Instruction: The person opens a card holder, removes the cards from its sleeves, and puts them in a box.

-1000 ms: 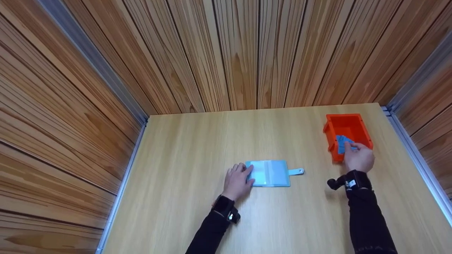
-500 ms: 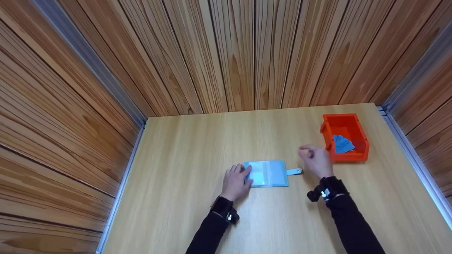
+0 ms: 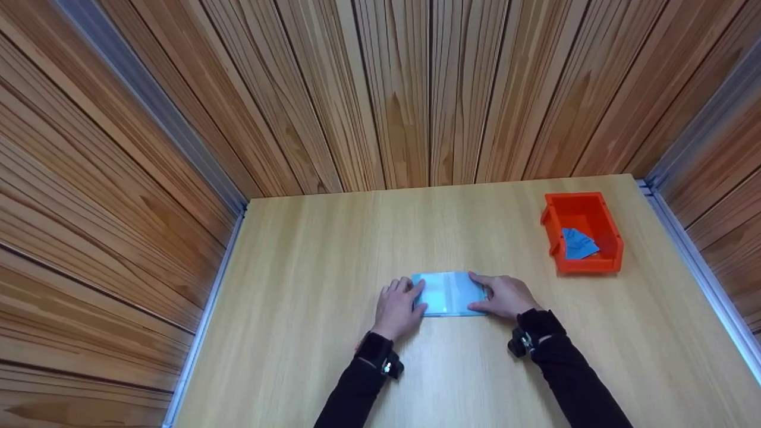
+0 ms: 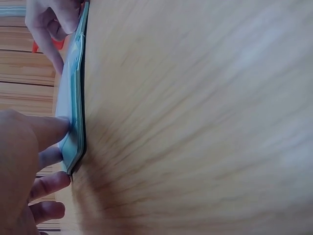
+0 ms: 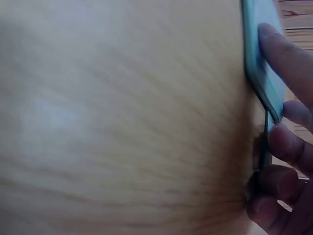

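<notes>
A light-blue card holder (image 3: pixel 441 295) lies unfolded on the wooden table, clear sleeves facing up. My left hand (image 3: pixel 397 309) rests at its left end; in the left wrist view the thumb (image 4: pixel 51 131) presses on the top face and the other fingers sit at the end edge. At the right end, my right hand (image 3: pixel 508 296) lays its thumb and index finger on the top face, one near each long edge. The right wrist view has its remaining fingers (image 5: pixel 281 181) bent beside the holder's end. That hand hides the snap strap in the head view.
An orange bin (image 3: pixel 556 244) stands at the back right, holding several blue cards (image 3: pixel 578 244) with dark print. Wood-panelled walls (image 3: pixel 410 119) enclose the back and sides of the table (image 3: pixel 333 238). A metal rail (image 3: pixel 701 273) runs along the right side.
My right hand has left the orange bin and the blue cards, moving left and down onto the card holder's right end. My left hand has kept its place.
</notes>
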`<control>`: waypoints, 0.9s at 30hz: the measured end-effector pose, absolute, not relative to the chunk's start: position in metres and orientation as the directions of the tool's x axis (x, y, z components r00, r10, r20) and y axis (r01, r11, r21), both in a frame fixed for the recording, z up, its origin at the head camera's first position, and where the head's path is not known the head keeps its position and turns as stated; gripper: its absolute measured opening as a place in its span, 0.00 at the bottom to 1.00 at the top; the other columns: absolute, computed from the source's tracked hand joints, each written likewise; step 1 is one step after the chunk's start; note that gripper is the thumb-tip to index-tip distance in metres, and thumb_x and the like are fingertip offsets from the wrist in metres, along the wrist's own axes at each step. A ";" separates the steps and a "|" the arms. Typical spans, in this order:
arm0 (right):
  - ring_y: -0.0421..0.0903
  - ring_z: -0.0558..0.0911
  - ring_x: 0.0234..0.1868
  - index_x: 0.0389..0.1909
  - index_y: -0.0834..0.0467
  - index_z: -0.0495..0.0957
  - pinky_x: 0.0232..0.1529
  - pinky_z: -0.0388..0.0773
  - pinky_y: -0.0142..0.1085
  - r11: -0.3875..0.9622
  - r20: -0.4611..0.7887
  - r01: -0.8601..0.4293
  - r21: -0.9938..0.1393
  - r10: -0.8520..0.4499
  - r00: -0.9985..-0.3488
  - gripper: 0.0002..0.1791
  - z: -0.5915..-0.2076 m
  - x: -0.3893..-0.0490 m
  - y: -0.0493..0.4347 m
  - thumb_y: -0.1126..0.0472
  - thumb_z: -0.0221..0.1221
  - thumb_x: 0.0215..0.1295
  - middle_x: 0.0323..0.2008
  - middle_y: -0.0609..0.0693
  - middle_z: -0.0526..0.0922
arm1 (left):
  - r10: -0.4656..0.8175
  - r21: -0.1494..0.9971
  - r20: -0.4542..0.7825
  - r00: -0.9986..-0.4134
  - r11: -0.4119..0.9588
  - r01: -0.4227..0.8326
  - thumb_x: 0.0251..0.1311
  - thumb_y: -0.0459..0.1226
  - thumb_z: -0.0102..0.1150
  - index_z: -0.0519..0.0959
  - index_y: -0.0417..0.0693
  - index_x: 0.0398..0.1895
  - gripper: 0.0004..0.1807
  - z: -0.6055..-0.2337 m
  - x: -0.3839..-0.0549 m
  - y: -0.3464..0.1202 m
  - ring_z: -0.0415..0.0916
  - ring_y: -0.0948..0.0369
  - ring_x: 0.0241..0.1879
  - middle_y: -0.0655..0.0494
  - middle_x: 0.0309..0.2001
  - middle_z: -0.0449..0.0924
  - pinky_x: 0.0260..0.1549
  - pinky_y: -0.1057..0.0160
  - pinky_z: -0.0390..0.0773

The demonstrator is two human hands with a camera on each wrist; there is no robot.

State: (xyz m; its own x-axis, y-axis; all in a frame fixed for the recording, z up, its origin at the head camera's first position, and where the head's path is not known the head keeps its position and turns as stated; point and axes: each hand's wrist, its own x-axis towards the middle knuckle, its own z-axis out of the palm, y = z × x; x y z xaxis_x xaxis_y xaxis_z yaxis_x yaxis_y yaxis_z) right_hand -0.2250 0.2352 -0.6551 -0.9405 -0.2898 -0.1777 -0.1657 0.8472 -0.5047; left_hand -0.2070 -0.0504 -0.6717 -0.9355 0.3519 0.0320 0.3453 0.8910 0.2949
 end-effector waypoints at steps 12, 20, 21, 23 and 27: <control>0.43 0.73 0.33 0.58 0.53 0.85 0.36 0.64 0.36 0.784 -0.110 -0.170 -0.597 -0.290 -0.951 0.31 -0.661 -0.225 0.230 0.48 0.78 0.53 0.45 0.51 0.91 | 0.344 0.302 0.000 -0.939 0.895 0.328 0.72 0.54 0.56 0.70 0.61 0.76 0.31 -0.670 -0.208 -0.051 0.69 0.57 0.52 0.54 0.60 0.75 0.47 0.59 0.67; 0.41 0.73 0.29 0.25 0.52 0.86 0.33 0.66 0.32 0.729 0.008 -0.192 -0.657 -0.249 -0.969 0.08 -0.660 -0.223 0.223 0.56 0.76 0.58 0.26 0.42 0.77 | 0.349 0.331 0.017 -0.937 0.882 0.335 0.72 0.53 0.57 0.70 0.60 0.76 0.31 -0.672 -0.206 -0.050 0.69 0.57 0.52 0.54 0.59 0.75 0.48 0.59 0.67; 0.41 0.72 0.29 0.25 0.52 0.84 0.32 0.65 0.32 0.719 0.002 -0.177 -0.673 -0.238 -0.971 0.10 -0.659 -0.223 0.223 0.56 0.75 0.59 0.26 0.42 0.75 | 0.351 0.326 0.025 -0.936 0.882 0.340 0.72 0.53 0.57 0.71 0.60 0.76 0.31 -0.672 -0.205 -0.050 0.69 0.57 0.52 0.54 0.59 0.75 0.48 0.58 0.67; 0.42 0.72 0.29 0.25 0.52 0.84 0.33 0.65 0.32 0.699 -0.019 -0.147 -0.700 -0.224 -0.974 0.10 -0.657 -0.222 0.223 0.55 0.72 0.63 0.26 0.42 0.74 | 0.353 0.324 0.036 -0.935 0.881 0.345 0.72 0.53 0.57 0.71 0.59 0.75 0.31 -0.672 -0.205 -0.051 0.70 0.56 0.52 0.54 0.59 0.75 0.48 0.58 0.68; 0.44 0.73 0.34 0.32 0.56 0.86 0.37 0.66 0.34 0.627 -0.067 -0.108 -0.772 -0.249 -0.966 0.13 -0.653 -0.224 0.222 0.52 0.64 0.72 0.30 0.44 0.75 | 0.344 0.359 0.033 -0.938 0.872 0.332 0.72 0.52 0.57 0.71 0.60 0.75 0.30 -0.671 -0.205 -0.052 0.69 0.57 0.51 0.54 0.58 0.76 0.48 0.58 0.68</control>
